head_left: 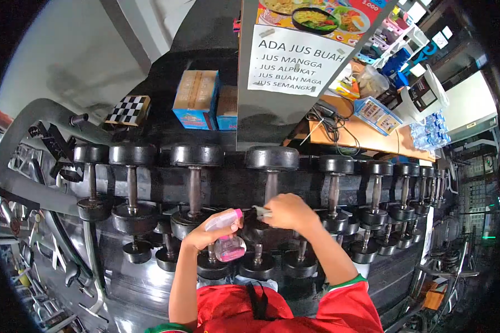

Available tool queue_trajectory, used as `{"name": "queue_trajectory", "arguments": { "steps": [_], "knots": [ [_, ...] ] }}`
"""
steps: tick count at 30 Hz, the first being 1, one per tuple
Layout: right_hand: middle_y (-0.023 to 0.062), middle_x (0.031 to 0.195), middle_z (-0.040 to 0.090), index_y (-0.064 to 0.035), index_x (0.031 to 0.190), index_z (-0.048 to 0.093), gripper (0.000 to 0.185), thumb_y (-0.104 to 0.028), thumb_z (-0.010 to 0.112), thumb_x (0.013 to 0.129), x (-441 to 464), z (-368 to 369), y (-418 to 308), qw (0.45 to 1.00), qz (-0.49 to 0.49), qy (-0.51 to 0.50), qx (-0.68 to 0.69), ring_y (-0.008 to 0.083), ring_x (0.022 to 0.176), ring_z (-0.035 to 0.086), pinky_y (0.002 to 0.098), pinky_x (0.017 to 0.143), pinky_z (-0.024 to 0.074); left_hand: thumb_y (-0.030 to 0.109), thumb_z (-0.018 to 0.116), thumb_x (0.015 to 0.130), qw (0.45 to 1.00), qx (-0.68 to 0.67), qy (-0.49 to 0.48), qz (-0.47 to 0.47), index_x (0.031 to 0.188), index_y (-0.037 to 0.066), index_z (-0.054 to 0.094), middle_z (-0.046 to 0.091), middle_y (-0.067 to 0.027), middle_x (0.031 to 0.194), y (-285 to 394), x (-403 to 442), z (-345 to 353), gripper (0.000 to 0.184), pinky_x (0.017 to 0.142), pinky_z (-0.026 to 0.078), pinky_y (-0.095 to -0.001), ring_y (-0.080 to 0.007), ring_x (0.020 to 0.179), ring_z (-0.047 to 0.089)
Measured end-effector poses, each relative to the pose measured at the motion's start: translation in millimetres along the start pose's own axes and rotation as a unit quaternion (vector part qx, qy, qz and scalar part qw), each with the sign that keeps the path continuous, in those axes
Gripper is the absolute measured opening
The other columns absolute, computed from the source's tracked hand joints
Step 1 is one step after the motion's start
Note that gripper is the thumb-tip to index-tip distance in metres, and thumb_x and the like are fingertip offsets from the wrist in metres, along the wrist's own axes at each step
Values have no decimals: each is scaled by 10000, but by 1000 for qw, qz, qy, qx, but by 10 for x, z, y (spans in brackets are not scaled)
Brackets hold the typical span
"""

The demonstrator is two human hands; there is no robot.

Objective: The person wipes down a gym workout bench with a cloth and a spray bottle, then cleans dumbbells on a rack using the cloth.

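Observation:
My left hand (212, 228) is wrapped around a clear spray bottle (230, 248) with a pink top and pinkish liquid in it. Close by on the right, my right hand (289, 212) grips a small pale cloth (263, 212), most of it hidden in the fingers. Both hands are over a black dumbbell (272, 159) on the upper row of a rack. The right hand covers part of that dumbbell's handle and near end; whether the cloth touches it I cannot tell. Another dumbbell (195, 188) lies just left of the bottle.
More dumbbells (333, 188) line the rack on both sides, with a lower row (258, 265) nearer my body. Behind stand cardboard boxes (197, 100), a checkered board (128, 110), a panel with a printed menu sign (294, 61) and a cluttered wooden table (366, 136). Gym machines (44, 155) flank the left.

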State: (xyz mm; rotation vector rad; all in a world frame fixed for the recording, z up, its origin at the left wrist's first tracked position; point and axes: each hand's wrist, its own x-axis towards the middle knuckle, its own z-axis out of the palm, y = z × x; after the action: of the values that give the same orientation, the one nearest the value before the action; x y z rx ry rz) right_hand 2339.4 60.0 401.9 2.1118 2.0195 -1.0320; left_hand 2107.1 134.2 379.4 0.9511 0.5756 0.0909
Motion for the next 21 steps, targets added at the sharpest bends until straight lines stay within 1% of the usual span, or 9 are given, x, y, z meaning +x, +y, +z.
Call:
{"name": "queue_trajectory", "arguments": {
  "steps": [4,6,8,9,11,12,14,15,21],
  "knots": [
    [176,842,681,-100,885,718,357,-422,681,734,-335,-140,321,999,51,-10,5,358,827,656,451,758,517,287,686,865,1000,11,-20,-3,997,73,584,588,-5,921,-54,7,-44,271,709,459,-269,-101,790,552],
    [189,845,679,-94,890,720,388,-446,678,734,-446,-41,456,990,136,37,-21,360,834,655,449,761,518,298,682,870,999,7,-32,0,1019,65,584,589,-9,932,-85,13,-39,294,704,470,-280,-102,781,554],
    [187,877,675,-75,936,710,408,-441,664,761,-495,111,516,983,159,88,-9,370,830,651,450,762,518,279,658,887,1000,10,-25,7,1009,48,593,608,-25,913,-94,9,-6,269,691,480,-292,-118,728,585],
    [173,940,670,-71,990,693,400,-413,651,786,-504,132,485,969,183,160,38,368,842,654,458,766,520,279,658,887,1000,17,-24,8,1009,48,593,608,-25,913,-112,13,-10,269,691,480,-292,-118,728,585],
    [155,1007,654,-35,1037,660,397,-379,609,844,-488,308,449,921,198,314,116,369,877,651,444,775,524,255,630,902,1000,9,19,-17,997,28,605,621,-41,869,-130,29,-9,248,626,493,-290,-127,654,598],
    [155,1007,654,-35,1037,660,397,-379,609,844,-437,440,453,920,197,318,120,369,877,651,444,775,524,255,630,902,1000,15,19,-16,997,28,605,621,-41,869,-86,43,44,248,626,493,-290,-127,654,598],
    [149,962,647,-9,1002,656,398,-375,606,856,-326,619,408,856,176,453,176,372,876,641,424,749,516,263,637,892,992,41,121,-2,964,17,618,618,-39,803,18,118,232,257,528,480,-272,-129,581,591],
    [155,939,638,0,990,651,386,-363,605,867,-368,522,237,840,178,456,233,373,859,633,420,737,501,260,646,874,987,58,146,45,928,9,631,608,-39,754,54,172,332,257,448,452,-263,-123,519,571],
    [151,951,612,6,1017,630,324,-288,616,881,-216,813,176,780,186,514,303,363,857,616,414,733,476,240,637,853,955,165,239,68,833,1,636,570,-34,680,175,449,577,239,421,452,-262,-113,451,542]
  ]
}}
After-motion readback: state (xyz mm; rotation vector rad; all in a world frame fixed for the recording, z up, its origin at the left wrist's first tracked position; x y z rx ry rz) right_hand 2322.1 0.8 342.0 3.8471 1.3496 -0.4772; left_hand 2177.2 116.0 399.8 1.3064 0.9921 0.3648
